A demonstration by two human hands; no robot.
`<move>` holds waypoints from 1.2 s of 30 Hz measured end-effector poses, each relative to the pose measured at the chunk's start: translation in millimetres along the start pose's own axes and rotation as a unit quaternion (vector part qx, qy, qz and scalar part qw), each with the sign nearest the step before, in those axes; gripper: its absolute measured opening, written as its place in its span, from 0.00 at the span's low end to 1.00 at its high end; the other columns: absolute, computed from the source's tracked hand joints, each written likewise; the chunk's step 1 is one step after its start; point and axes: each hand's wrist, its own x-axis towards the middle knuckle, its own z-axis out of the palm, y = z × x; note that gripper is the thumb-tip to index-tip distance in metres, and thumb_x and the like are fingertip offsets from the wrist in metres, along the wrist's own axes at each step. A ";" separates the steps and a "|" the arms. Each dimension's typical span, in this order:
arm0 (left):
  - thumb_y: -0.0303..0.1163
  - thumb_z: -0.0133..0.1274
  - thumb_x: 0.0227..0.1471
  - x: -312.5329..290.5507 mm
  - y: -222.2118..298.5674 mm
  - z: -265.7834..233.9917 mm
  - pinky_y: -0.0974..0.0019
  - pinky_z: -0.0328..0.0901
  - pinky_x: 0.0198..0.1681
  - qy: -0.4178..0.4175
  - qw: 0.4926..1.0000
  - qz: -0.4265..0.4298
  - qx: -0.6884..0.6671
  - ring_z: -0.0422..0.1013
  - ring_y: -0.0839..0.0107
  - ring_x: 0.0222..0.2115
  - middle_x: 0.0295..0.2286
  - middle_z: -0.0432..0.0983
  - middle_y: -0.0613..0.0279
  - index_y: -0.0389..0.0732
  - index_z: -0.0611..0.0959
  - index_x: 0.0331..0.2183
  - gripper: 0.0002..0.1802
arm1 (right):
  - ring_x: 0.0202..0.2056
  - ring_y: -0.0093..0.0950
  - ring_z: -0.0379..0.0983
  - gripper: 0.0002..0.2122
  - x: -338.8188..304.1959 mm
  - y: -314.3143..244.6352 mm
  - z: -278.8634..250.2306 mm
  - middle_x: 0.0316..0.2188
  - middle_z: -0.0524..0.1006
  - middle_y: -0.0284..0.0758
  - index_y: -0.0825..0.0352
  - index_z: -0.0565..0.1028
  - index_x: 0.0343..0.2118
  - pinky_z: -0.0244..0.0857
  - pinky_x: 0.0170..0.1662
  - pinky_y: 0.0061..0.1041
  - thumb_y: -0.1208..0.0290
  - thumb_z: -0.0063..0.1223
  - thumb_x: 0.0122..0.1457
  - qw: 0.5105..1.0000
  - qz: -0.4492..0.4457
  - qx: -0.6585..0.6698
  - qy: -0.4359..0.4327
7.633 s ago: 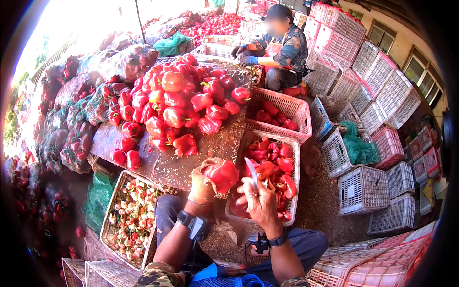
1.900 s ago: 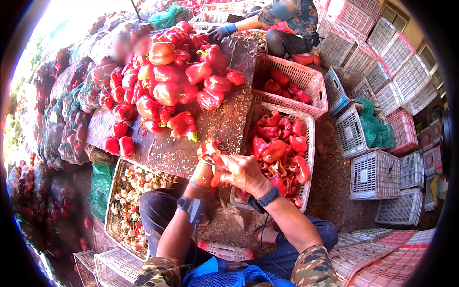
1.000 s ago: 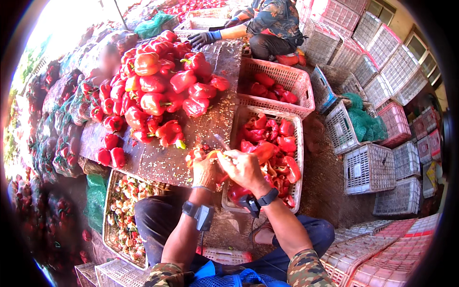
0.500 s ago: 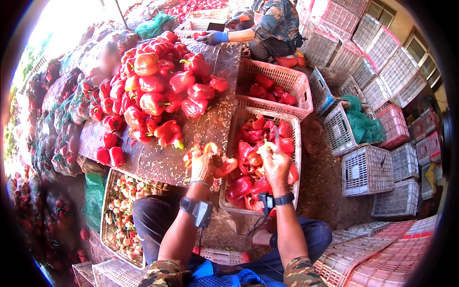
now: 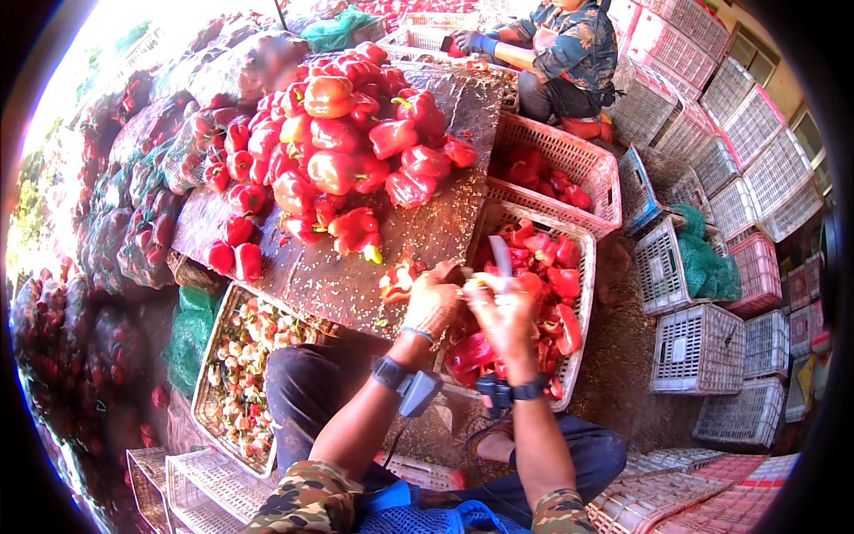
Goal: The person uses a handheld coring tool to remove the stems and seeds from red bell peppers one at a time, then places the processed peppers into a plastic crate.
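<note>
My right hand [image 5: 505, 322] is closed round a knife [image 5: 501, 256], its pale blade pointing up and away over a crate of cut red peppers [image 5: 476, 353]. Close beside it, my left hand [image 5: 432, 304] is curled at the table's near right edge, fingertips almost at the right hand. What the left fingers hold is hidden; something small and pale shows between the hands, too blurred to name. Just left of the left hand, an orange-red pepper piece [image 5: 397, 283] lies on the table. Farther back is a heap of whole red peppers [image 5: 334, 165].
The brown table [image 5: 311, 289] is strewn with seeds. A crate of pepper cores [image 5: 206, 405] stands by my left knee. Behind the pepper crate is another pink crate [image 5: 608, 191]. Net sacks [image 5: 147, 227] line the left; stacked crates [image 5: 698, 347] the right. A co-worker [image 5: 569, 62] sits beyond.
My left hand has moved right, off the pepper piece and toward my right hand. The knife hand has come closer to it. The view has shifted; the co-worker's hands have drawn back from the table.
</note>
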 end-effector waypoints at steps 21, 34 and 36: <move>0.21 0.56 0.44 39.8 -107.3 -130.8 0.65 0.70 0.34 0.243 0.939 0.151 0.193 0.74 0.71 0.29 0.26 0.79 0.61 0.39 0.83 0.33 0.09 | 0.41 0.45 0.79 0.20 44.6 53.7 100.8 0.38 0.80 0.44 0.64 0.79 0.49 0.75 0.45 0.42 0.68 0.67 0.52 0.906 -0.079 -0.314 -0.274; 0.38 0.55 0.53 59.2 -106.9 -85.8 0.55 0.71 0.38 0.158 0.934 0.043 0.316 0.79 0.50 0.34 0.31 0.82 0.46 0.43 0.88 0.36 0.12 | 0.42 0.42 0.80 0.19 45.6 75.3 96.3 0.45 0.79 0.40 0.57 0.80 0.48 0.76 0.44 0.39 0.75 0.64 0.50 0.900 -0.085 -0.332 -0.270; 0.37 0.57 0.51 58.3 -105.4 -88.1 0.55 0.71 0.38 0.148 0.939 0.025 0.309 0.79 0.52 0.33 0.30 0.82 0.46 0.44 0.88 0.36 0.12 | 0.43 0.41 0.80 0.15 44.6 77.9 95.7 0.48 0.78 0.39 0.58 0.83 0.43 0.76 0.45 0.38 0.74 0.65 0.49 0.920 -0.088 -0.281 -0.257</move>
